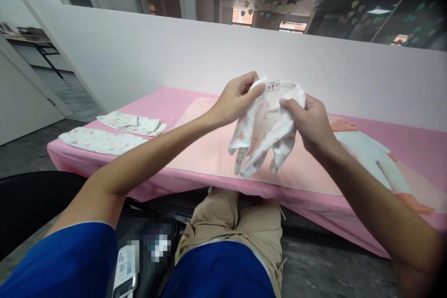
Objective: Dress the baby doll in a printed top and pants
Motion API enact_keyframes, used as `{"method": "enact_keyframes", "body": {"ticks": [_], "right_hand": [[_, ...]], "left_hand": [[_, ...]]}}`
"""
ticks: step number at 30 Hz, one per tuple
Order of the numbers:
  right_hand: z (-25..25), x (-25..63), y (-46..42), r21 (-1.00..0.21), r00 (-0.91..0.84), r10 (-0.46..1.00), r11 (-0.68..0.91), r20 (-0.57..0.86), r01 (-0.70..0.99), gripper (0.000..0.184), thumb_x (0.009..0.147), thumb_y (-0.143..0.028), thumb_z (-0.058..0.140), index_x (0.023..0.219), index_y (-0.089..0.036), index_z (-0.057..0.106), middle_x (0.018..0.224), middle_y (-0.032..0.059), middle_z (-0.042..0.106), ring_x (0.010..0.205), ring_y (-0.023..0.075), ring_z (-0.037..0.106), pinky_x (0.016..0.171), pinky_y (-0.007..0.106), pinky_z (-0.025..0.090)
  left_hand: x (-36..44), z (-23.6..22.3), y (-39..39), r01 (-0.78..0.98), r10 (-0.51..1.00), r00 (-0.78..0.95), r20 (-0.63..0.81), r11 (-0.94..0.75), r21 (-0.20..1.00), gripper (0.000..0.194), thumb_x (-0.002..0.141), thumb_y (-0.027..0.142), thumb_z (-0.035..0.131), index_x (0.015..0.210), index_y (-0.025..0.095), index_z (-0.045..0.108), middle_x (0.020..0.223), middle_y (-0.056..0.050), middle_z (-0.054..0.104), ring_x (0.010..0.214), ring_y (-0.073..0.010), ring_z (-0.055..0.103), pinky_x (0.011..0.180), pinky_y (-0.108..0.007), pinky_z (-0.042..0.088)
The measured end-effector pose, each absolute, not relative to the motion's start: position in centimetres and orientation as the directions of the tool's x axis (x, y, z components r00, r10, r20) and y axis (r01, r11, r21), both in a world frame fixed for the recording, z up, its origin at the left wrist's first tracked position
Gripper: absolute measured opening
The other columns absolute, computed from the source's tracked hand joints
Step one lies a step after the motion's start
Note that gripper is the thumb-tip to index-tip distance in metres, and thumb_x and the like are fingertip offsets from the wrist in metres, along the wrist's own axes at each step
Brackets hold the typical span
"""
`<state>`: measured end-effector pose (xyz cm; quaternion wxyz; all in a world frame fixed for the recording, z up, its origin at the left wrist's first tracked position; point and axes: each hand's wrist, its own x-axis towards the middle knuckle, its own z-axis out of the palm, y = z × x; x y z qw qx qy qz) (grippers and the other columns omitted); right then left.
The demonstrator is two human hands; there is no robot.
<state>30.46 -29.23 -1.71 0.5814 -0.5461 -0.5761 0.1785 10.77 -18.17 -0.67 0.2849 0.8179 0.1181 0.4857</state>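
Note:
A small white baby shirt (pixel 258 125) with a pink and orange animal print hangs in front of me, above the table. My left hand (pixel 240 95) pinches it at one shoulder by the neckline, fingers closed. Its other shoulder is gripped by my right hand (pixel 309 118), thumb on the front and fingers behind. A printed label shows inside the back of the collar. The sleeves and lower edge dangle loosely. Beneath it lies a peach cloth (pixel 206 149) spread on the pink-covered table (pixel 146 102).
Folded white printed baby clothes (pixel 132 122) and another folded piece (pixel 101 140) lie at the table's left. A doll-like figure in pale clothing (pixel 370 153) is at the right. A white wall (pixel 209 56) stands behind. A phone (pixel 125 284) rests beside my leg.

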Motion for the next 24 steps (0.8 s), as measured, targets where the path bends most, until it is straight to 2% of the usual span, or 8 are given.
{"method": "enact_keyframes", "body": {"ticks": [4,8,14,17,20,22,24], "right_hand": [[-2.1,30.6,-28.8,-0.831,0.288,0.805,0.396,0.519,0.39,0.032,0.097,-0.055,0.074,0.089,-0.027,0.061,0.081,0.0053,0.064,0.08,0.0265,0.068,0.065,0.04,0.056],[-2.3,29.9,-29.6,-0.837,0.18,0.848,0.417,0.499,0.354,0.042,0.097,-0.068,0.074,0.101,-0.027,0.067,0.087,0.0058,0.067,0.084,0.0274,0.071,0.067,0.041,0.059],[-1.8,28.5,-30.5,-0.813,0.002,0.86,0.482,0.511,0.326,0.057,0.096,-0.081,0.071,0.116,-0.028,0.072,0.106,0.0072,0.073,0.109,0.0306,0.073,0.092,0.045,0.064],[-1.6,28.2,-30.9,-0.817,-0.044,0.87,0.478,0.492,0.323,0.058,0.097,-0.081,0.07,0.121,-0.028,0.072,0.116,0.0081,0.075,0.119,0.0318,0.072,0.099,0.046,0.063],[-1.7,28.1,-31.3,-0.807,-0.087,0.859,0.505,0.505,0.306,0.056,0.098,-0.075,0.074,0.13,-0.03,0.07,0.129,0.0083,0.074,0.129,0.0324,0.069,0.108,0.049,0.062],[-1.9,28.0,-31.6,-0.796,-0.106,0.847,0.528,0.522,0.296,0.06,0.094,-0.073,0.081,0.135,-0.032,0.068,0.135,0.0084,0.073,0.137,0.0336,0.066,0.112,0.05,0.062],[-2.2,27.9,-31.7,-0.797,-0.114,0.843,0.536,0.526,0.279,0.066,0.088,-0.072,0.088,0.136,-0.033,0.066,0.138,0.0088,0.072,0.142,0.0348,0.064,0.113,0.051,0.062]], "left_hand": [[11.0,-0.3,-19.1,-0.089,0.473,0.524,0.709,-0.797,0.597,0.047,0.113,0.059,0.055,0.086,0.021,0.046,0.08,-0.001,0.045,0.077,-0.0139,0.055,0.069,-0.028,0.046],[11.1,0.0,-19.5,-0.096,0.475,0.563,0.676,-0.775,0.624,0.04,0.113,0.051,0.057,0.089,0.021,0.048,0.083,-0.001,0.049,0.079,-0.0139,0.057,0.072,-0.028,0.048],[11.5,0.4,-19.9,-0.139,0.441,0.653,0.616,-0.729,0.67,0.034,0.114,0.042,0.052,0.089,0.02,0.051,0.085,-0.002,0.057,0.083,-0.0156,0.062,0.077,-0.031,0.053],[11.6,0.5,-20.4,-0.188,0.438,0.673,0.596,-0.677,0.711,0.038,0.115,0.045,0.051,0.086,0.02,0.048,0.083,-0.003,0.059,0.079,-0.0152,0.061,0.074,-0.031,0.053],[11.5,0.5,-20.9,-0.19,0.446,0.699,0.559,-0.638,0.746,0.043,0.109,0.055,0.066,0.089,0.021,0.048,0.082,-0.003,0.059,0.074,-0.0143,0.059,0.067,-0.03,0.048],[11.4,0.4,-21.1,-0.149,0.462,0.699,0.546,-0.652,0.743,0.045,0.103,0.056,0.076,0.092,0.021,0.049,0.082,-0.002,0.059,0.072,-0.0134,0.059,0.066,-0.029,0.046],[11.4,0.3,-21.2,-0.099,0.48,0.672,0.563,-0.696,0.711,0.045,0.103,0.055,0.077,0.092,0.021,0.049,0.082,-0.001,0.059,0.073,-0.0132,0.059,0.068,-0.029,0.047]]}}
